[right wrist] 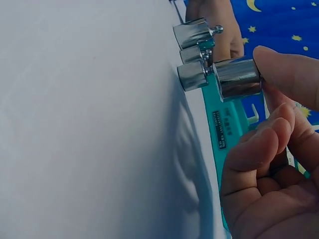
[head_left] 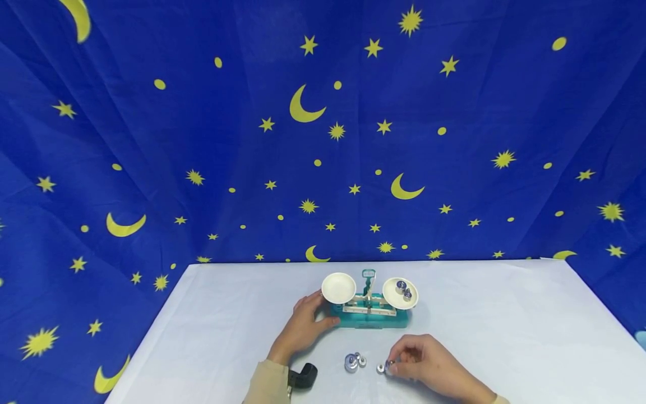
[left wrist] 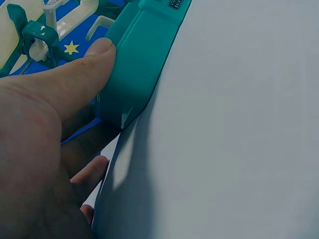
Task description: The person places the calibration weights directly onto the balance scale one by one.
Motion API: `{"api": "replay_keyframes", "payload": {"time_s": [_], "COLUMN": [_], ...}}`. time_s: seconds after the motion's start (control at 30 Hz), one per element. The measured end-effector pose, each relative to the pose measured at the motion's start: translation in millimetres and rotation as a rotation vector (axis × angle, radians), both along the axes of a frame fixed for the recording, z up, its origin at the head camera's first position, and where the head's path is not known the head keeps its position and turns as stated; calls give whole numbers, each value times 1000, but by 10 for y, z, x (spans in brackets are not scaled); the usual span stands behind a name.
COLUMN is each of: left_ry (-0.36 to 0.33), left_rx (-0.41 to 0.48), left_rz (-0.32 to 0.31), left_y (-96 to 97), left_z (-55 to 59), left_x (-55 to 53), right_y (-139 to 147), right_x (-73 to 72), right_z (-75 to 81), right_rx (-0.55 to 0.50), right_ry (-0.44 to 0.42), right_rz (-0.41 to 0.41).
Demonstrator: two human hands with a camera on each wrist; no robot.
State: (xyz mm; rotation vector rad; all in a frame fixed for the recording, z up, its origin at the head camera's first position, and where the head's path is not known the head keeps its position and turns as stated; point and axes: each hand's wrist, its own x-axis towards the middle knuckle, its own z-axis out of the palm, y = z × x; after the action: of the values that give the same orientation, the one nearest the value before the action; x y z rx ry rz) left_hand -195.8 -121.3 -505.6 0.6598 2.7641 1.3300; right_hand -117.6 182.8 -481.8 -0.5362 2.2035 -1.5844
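Note:
A green balance scale (head_left: 373,321) with two white pans stands on the white table. My left hand (head_left: 301,331) grips the left end of its base, thumb (left wrist: 102,50) on the front side and fingers behind. Between thumb and fingertips of my right hand (head_left: 426,359) is a shiny cylindrical metal weight (right wrist: 238,79), held low over the table. A small weight (head_left: 381,368) stands just left of it. Two knobbed weights (head_left: 401,287) sit in the right pan (head_left: 391,297); the left pan (head_left: 338,288) holds nothing.
One large weight (head_left: 350,363) and two small ones stand in a group in front of the scale. A black strap-like device (head_left: 304,376) is at my left wrist. Behind the table (head_left: 479,314) hangs a blue cloth (head_left: 242,129) with yellow moons and stars.

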Motion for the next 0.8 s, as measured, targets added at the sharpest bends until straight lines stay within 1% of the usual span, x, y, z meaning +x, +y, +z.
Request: {"api": "replay_keyframes", "payload": {"time_s": [0.07, 0.23, 0.33, 0.47, 0.63, 0.8], "left_ry": [4, -14, -4, 13, -1, -15], "left_rx": [-1, 5, 4, -1, -11, -11], "left_rz": [-2, 0, -4, -9, -7, -5], "left_y": [0, 0, 1, 3, 4, -2], "left_z": [-3, 0, -3, -8, -7, -2], "left_x": [1, -11, -24, -36, -32, -29], "right_y": [1, 1, -4, -14, -18, -13], "right_x": [0, -5, -2, 3, 10, 19], "right_z": [7, 30, 52, 81, 88, 84], "right_rx": [0, -28, -36, -20, 15, -16], "right_ry": [-4, -29, -26, -11, 1, 43], "right_rz": [-9, -30, -41, -64, -97, -114]}}
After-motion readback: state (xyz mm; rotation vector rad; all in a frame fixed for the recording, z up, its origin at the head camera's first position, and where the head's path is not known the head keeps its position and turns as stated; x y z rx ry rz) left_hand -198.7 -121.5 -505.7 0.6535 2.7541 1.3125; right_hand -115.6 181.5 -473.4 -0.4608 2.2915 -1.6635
